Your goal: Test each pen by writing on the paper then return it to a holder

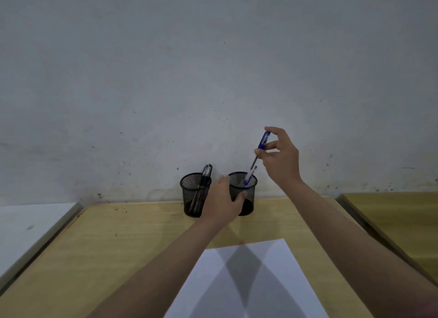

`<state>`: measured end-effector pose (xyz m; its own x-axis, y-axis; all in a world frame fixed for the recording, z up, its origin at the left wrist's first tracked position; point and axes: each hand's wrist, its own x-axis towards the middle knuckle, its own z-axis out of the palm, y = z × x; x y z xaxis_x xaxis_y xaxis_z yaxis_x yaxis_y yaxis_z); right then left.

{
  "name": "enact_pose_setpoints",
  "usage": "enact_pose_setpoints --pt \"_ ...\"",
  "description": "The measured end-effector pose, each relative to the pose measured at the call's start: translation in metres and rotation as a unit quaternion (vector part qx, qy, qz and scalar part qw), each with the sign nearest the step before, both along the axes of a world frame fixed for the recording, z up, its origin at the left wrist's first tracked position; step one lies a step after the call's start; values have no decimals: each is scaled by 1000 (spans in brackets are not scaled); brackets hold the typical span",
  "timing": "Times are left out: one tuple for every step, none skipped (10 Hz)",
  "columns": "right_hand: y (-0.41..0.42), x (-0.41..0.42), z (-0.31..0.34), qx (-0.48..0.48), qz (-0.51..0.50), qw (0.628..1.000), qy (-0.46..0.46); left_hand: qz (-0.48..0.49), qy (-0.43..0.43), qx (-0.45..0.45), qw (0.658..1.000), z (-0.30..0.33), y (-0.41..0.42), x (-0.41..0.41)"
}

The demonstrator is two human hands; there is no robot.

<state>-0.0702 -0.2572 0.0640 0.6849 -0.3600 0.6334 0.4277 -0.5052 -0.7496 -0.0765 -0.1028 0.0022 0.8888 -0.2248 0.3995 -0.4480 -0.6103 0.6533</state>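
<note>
Two black mesh holders stand at the desk's far edge against the wall. The left holder [193, 194] contains a few dark pens [204, 175]. My left hand [222, 199] grips the side of the right holder [246, 187], which has a blue pen [250, 175] leaning inside. My right hand [279, 156] pinches another blue pen [262, 144] by its capped top, above the right holder, tip slanting down toward the opening. A white sheet of paper [272, 282] lies near me on the desk, crossed by arm shadows.
The wooden desk [118, 246] ends at a grey-white wall [213, 69]. A white surface [28, 225] adjoins on the left and another wooden desk [398, 213] on the right, each across a narrow gap.
</note>
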Motion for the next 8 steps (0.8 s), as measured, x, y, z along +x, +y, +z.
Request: enact_pose_setpoints --pt "-2 19 -18 9 -19 999 26 13 27 21 999 -16 -13 25" --pt "-2 33 -38 2 -42 996 73 45 26 48 997 -25 -20 42" --pt "-4 43 -59 -12 -60 991 116 52 5 54 997 -31 -25 54" --pt "-8 48 -71 -31 -72 986 146 47 -1 46 998 -33 -26 55" --pt "-11 49 -75 -51 -86 980 173 50 -17 42 998 -34 -27 55" --pt "-11 44 -74 -43 -87 975 200 53 -12 51 997 -31 -28 54" --pt "-7 34 -64 -44 -81 978 186 48 -2 30 998 -21 -27 50" --pt "-1 13 -38 -12 -73 994 83 38 1 28 999 -7 -28 43"
